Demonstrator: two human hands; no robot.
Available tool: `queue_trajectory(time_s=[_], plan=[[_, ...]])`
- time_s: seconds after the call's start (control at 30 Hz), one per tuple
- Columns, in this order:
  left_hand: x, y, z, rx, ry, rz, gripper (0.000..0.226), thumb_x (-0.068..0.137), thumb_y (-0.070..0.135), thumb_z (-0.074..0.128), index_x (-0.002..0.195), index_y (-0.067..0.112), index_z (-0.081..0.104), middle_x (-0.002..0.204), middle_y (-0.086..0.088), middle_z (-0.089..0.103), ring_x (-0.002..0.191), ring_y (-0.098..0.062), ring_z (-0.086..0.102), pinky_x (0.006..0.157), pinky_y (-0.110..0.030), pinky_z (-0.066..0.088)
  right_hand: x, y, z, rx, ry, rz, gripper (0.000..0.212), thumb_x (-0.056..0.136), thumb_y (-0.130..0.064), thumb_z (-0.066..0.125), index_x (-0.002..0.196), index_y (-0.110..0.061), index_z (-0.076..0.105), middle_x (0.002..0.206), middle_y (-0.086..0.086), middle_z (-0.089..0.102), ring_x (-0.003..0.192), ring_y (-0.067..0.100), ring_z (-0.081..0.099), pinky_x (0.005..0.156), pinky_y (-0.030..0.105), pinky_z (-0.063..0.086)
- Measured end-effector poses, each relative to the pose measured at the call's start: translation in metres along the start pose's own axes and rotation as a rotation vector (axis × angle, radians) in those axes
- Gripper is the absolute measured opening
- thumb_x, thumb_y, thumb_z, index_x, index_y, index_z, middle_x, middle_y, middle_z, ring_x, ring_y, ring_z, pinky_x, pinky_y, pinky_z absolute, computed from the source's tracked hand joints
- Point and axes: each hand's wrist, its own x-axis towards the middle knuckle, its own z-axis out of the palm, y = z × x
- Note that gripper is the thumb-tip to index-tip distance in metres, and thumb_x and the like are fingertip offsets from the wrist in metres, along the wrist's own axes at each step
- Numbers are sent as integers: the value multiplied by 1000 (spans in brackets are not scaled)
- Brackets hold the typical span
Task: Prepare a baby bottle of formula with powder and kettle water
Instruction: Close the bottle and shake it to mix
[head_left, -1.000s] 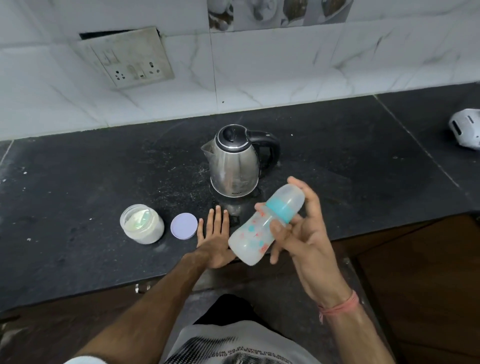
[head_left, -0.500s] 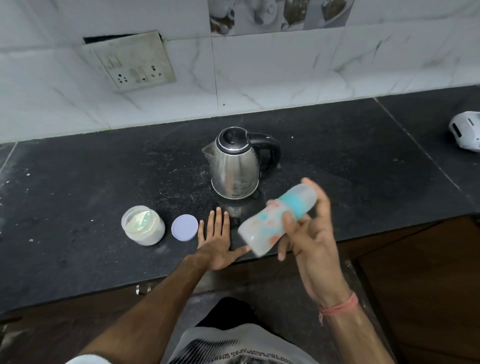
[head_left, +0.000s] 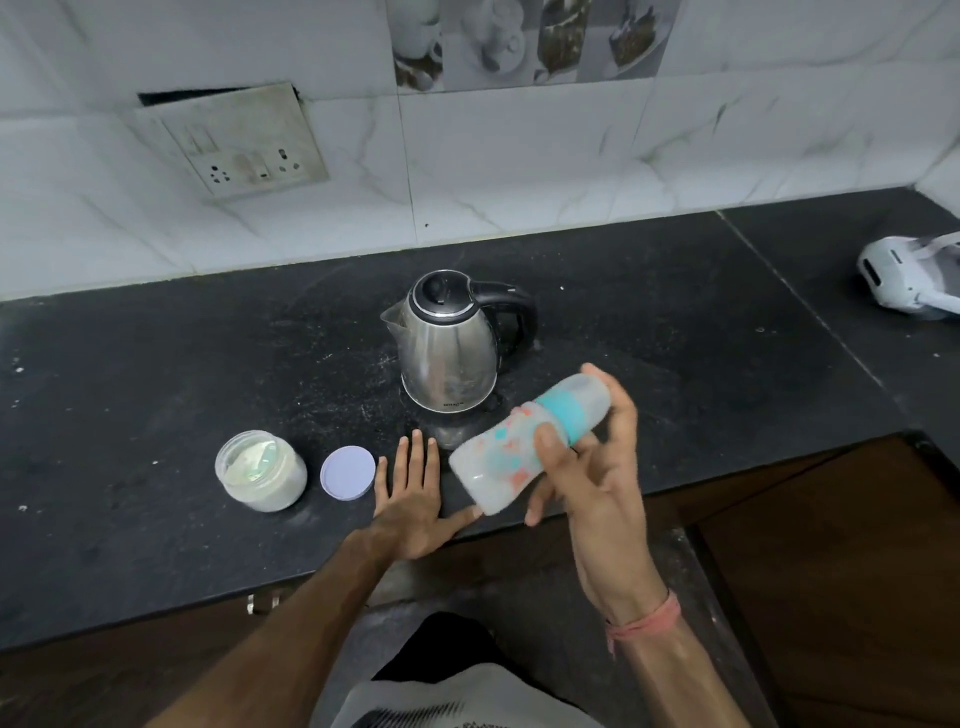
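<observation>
Bottle (head_left: 524, 448) capped, tilted, gripped over counter (head_left: 156, 374) edge by right hand (head_left: 587, 483) | left hand (head_left: 410, 493) laid flat, fingers straight | risk: bottle dropped if grip is loosened; jar (head_left: 260, 470) open, spillable

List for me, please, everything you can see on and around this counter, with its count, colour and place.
kettle: one, steel with black lid and handle, middle of the counter.
jar: one, clear with pale powder, open, front left.
lid: one, pale lilac, flat beside the jar.
bottle: one, cloudy white with a teal ring, tilted, in the air.
white device: one, far right of the counter.
socket plate: one, off-white, on the tiled wall.
counter: one, black.
left hand: flat on the counter edge.
right hand: holds the bottle.
</observation>
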Motion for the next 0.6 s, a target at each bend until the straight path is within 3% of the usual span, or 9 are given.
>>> queue_trajectory(time_s=[0.07, 0.1, 0.23, 0.3, 0.37, 0.43, 0.53, 0.6], plan=[[3, -4, 10, 71, 83, -23, 137, 82, 98, 39, 179, 12, -3, 183, -4, -32, 175, -28, -3, 137, -59, -1, 0, 2, 2, -57, -135, -6, 77, 97, -13, 76, 160, -33, 36, 128, 19, 74, 108, 29, 78, 47, 30, 55], [4, -6, 12, 72, 71, -17, 138, 78, 98, 33, 179, 12, -1, 183, -4, -33, 175, -29, -2, 136, -60, -1, -1, 3, 3, -53, -156, -19, 78, 97, -11, 75, 160, -31, 35, 130, 20, 74, 110, 31, 78, 47, 30, 56], [-5, 4, -9, 39, -30, -11, 130, 88, 102, 28, 163, 18, -37, 167, 1, -51, 164, -22, -41, 133, -54, -24, 3, 3, -3, 37, 60, 5, 72, 99, -28, 77, 159, -35, 38, 125, 9, 77, 94, 22, 74, 49, 30, 58], [-4, 8, -10, 80, -57, -37, 118, 82, 94, 2, 165, 20, -36, 162, 2, -52, 165, -24, -39, 134, -54, -22, 4, 6, -8, -55, -60, 48, 72, 102, -22, 77, 159, -37, 35, 123, 4, 77, 95, 24, 75, 45, 33, 54], [-6, 10, -12, 141, -68, -85, 122, 66, 69, -20, 174, 14, -27, 165, -4, -49, 169, -29, -30, 137, -58, -13, 2, 8, -11, -161, -264, 84, 77, 100, -16, 78, 160, -39, 34, 127, 15, 75, 104, 40, 74, 46, 37, 51], [-2, 7, -8, 149, -78, -75, 125, 65, 75, -14, 172, 12, -29, 171, -8, -46, 168, -30, -33, 137, -60, -13, 3, 6, -15, -123, -233, 63, 79, 96, -16, 78, 159, -39, 37, 128, 23, 72, 110, 48, 72, 46, 37, 52], [-3, 5, -9, 45, -90, -15, 133, 77, 104, 16, 160, 16, -39, 168, 0, -50, 163, -24, -42, 134, -57, -22, 10, 0, -23, -76, -15, 33, 75, 95, -28, 77, 159, -40, 38, 126, 16, 73, 102, 30, 73, 44, 31, 53], [-4, 7, -12, 75, -87, -18, 136, 71, 102, 9, 165, 15, -37, 173, -6, -47, 164, -27, -41, 135, -58, -20, 14, -3, -28, -146, -139, 77, 75, 97, -26, 75, 159, -42, 36, 124, 13, 74, 98, 26, 73, 43, 30, 50]])
